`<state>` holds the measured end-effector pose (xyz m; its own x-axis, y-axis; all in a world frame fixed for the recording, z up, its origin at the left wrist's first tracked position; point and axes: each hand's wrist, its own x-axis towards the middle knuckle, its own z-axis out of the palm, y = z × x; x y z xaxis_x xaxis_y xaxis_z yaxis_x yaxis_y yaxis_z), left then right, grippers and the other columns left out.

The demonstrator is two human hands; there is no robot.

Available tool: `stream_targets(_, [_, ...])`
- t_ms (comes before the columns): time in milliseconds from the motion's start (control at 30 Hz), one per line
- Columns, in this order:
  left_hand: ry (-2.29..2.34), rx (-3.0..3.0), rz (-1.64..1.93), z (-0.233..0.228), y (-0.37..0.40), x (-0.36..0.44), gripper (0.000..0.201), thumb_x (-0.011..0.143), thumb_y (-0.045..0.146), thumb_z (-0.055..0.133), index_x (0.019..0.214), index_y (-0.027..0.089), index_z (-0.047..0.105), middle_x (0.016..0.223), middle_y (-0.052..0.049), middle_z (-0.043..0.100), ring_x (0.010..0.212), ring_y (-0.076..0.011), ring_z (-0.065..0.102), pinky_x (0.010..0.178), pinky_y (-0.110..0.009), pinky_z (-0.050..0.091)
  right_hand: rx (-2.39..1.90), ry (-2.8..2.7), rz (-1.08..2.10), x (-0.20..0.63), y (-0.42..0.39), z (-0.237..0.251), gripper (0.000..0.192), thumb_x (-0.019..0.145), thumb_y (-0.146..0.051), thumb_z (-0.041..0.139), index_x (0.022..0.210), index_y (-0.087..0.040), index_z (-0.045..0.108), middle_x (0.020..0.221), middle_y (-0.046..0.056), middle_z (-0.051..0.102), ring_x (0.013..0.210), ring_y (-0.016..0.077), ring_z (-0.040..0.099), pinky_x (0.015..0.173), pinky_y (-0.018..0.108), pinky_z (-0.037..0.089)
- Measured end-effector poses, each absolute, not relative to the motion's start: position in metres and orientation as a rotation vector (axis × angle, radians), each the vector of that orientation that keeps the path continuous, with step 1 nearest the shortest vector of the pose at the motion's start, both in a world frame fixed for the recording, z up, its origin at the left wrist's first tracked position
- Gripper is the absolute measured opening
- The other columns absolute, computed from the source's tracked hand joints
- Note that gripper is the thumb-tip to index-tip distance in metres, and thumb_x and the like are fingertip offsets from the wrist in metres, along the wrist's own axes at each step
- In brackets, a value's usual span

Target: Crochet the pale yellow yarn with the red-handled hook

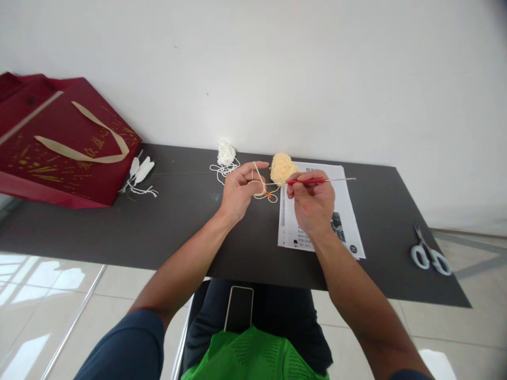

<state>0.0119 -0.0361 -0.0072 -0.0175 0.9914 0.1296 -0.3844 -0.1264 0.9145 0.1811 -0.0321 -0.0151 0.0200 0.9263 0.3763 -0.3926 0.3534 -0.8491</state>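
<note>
- Black flat tabletop (178,211) under hands.
- Right hand (315,199): closed around slim red-handled metal hook (315,180); probably light, stiff; hold by handle.
- Left hand (238,191): raised index, curled fingers pinching cream yarn strand (259,171).
- Orange-and-cream looped yarn piece (268,195), at left fingertips; likely soft; pinch lightly.

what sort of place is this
Likely an indoor craft spot, though home or workshop is unclear: a dark table against a white wall, with yellow yarn on it.
</note>
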Motion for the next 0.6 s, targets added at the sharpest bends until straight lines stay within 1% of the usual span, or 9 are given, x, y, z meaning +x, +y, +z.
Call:
stream_targets(267, [0.817, 0.916, 1.346, 0.0013, -0.037, 0.0098, 0.034, 0.059, 0.01, 0.062, 0.091, 0.014, 0.072, 0.059, 0.002, 0.063, 0.05, -0.0098, 0.05, 0.05, -0.023, 0.039, -0.615, -1.107, 1.182, 0.1815, -0.033, -0.0144, 0.024, 0.08, -0.03, 0.083, 0.088, -0.026, 0.061, 0.085, -0.002, 0.075, 0.06, 0.0092, 0.061, 0.055, 0.026, 0.049])
stream_targets(433, [0.799, 0.842, 1.286, 0.0032, -0.0354, 0.0084, 0.032, 0.056, 0.012, 0.061, 0.086, 0.013, 0.072, 0.056, 0.001, 0.06, 0.048, -0.0101, 0.048, 0.046, -0.024, 0.035, -0.606, -1.034, 1.289, 0.1802, -0.0335, -0.0104, 0.028, 0.077, -0.032, 0.086, 0.085, -0.025, 0.061, 0.082, -0.003, 0.075, 0.059, 0.0081, 0.059, 0.054, 0.023, 0.048])
stream_targets(533, [0.767, 0.827, 1.285, 0.0006, -0.0342, 0.0075, 0.027, 0.058, 0.011, 0.065, 0.084, 0.014, 0.073, 0.058, 0.0, 0.062, 0.05, -0.0101, 0.051, 0.048, -0.023, 0.037, -0.608, -0.924, 1.424, 0.1805, -0.0323, -0.0105, 0.028, 0.075, -0.029, 0.088, 0.085, -0.024, 0.062, 0.082, -0.003, 0.075, 0.06, 0.0065, 0.06, 0.053, 0.02, 0.049])
stream_targets(600, [0.746, 0.84, 1.305, -0.0026, -0.0334, 0.0081, 0.024, 0.061, 0.011, 0.071, 0.084, 0.015, 0.074, 0.064, -0.001, 0.066, 0.056, -0.0105, 0.057, 0.055, -0.024, 0.043, -0.632, -0.824, 1.503, 0.1803, -0.031, -0.0124, 0.029, 0.072, -0.027, 0.09, 0.085, -0.024, 0.064, 0.083, -0.004, 0.076, 0.062, 0.0058, 0.063, 0.054, 0.017, 0.052])
